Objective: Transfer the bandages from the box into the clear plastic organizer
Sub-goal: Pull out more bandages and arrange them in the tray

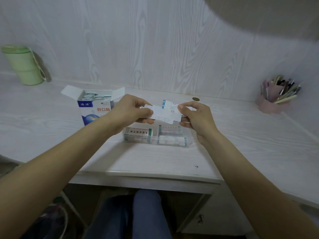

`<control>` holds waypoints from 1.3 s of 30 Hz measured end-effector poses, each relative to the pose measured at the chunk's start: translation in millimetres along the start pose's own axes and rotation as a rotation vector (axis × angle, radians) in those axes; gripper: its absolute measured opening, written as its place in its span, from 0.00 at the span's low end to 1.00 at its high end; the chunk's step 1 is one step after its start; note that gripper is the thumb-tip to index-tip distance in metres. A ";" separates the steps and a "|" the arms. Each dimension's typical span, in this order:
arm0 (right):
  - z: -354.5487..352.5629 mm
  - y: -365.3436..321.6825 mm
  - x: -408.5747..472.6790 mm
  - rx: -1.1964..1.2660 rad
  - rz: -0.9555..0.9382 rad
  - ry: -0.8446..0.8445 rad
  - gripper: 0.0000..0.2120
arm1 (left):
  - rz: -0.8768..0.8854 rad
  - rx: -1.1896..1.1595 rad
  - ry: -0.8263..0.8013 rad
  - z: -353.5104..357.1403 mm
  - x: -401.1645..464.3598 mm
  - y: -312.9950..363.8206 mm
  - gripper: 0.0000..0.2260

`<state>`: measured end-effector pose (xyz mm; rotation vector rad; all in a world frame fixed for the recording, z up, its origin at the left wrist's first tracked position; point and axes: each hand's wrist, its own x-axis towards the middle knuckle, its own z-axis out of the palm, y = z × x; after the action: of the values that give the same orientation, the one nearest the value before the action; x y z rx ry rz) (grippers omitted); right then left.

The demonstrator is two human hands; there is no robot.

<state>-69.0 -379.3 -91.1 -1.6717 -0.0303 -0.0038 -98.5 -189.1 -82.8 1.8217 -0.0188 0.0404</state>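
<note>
bandages (165,113) pinched between left hand (128,111) and right hand (195,118) | organizer (158,137) just below hands | box (94,105) beside left hand

The box (93,109) front reads "创口贴" in orange.

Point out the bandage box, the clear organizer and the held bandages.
bandage box (94,110): head view, blue front face.
clear organizer (189,144): head view, near right corner wall.
bandages (166,112): head view, middle of the wrappers between both hands.

Both hands, left hand (131,110) and right hand (196,118), pinch wrapped bandages (164,112) above the clear organizer (172,144) (box (94,107) open behind)
</note>
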 end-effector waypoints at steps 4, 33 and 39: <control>-5.7 4.2 2.8 0.025 -0.019 0.043 0.05 | 0.034 0.073 0.159 -10.0 1.7 -6.7 0.04; -10.3 -1.3 0.4 -1.003 -0.114 -0.072 0.20 | 0.071 0.027 0.216 -6.5 3.6 -6.4 0.06; -7.5 -20.0 -2.9 -1.026 0.166 -0.268 0.30 | 0.120 0.046 0.199 -0.1 -0.3 2.5 0.03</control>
<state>-72.2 -384.8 -70.6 -2.6846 -0.1041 0.3879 -98.9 -189.6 -80.5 1.8532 0.0138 0.3093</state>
